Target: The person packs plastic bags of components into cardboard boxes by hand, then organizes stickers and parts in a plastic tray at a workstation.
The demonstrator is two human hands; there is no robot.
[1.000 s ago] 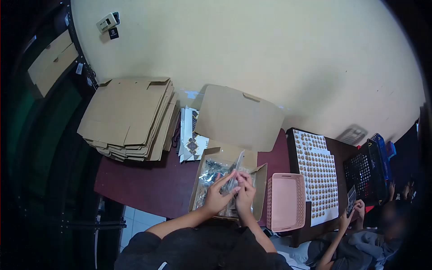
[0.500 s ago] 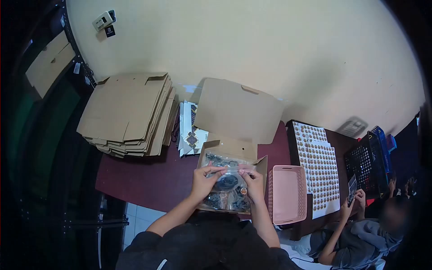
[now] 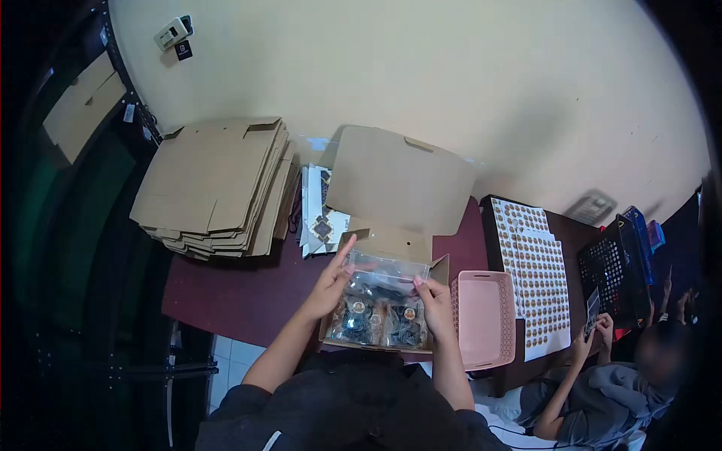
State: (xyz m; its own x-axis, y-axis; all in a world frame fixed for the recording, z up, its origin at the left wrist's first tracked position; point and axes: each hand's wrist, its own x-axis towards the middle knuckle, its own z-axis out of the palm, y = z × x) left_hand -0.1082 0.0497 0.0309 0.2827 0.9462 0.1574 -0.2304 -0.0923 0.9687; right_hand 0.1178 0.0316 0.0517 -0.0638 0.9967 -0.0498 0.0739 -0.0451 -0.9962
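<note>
A clear plastic bag [image 3: 391, 276] is stretched between my two hands, above an open cardboard box [image 3: 402, 180] whose lid leans back toward the wall. My left hand [image 3: 329, 288] holds the bag's left side, its index finger pointing up and other fingers partly behind the plastic. At the right edge, my right hand [image 3: 436, 299] pinches the bag between thumb and fingers. Clear packets [image 3: 357, 322] of dark coiled items with round brown stickers lie in the box. What the held bag contains is hard to make out.
Flattened cardboard boxes [image 3: 207, 177] are stacked at left, beside white patterned cartons [image 3: 320, 225]. A pink basket [image 3: 485, 319] stands right of the box, then sticker sheets [image 3: 543, 282] and a black crate [image 3: 602, 263]. A co-worker [image 3: 594, 398] sits at lower right, holding something small.
My left hand has moved left and its index finger has lifted. The bag is spread wider and tilted up, showing more of the packets below. My right hand has shifted slightly right.
</note>
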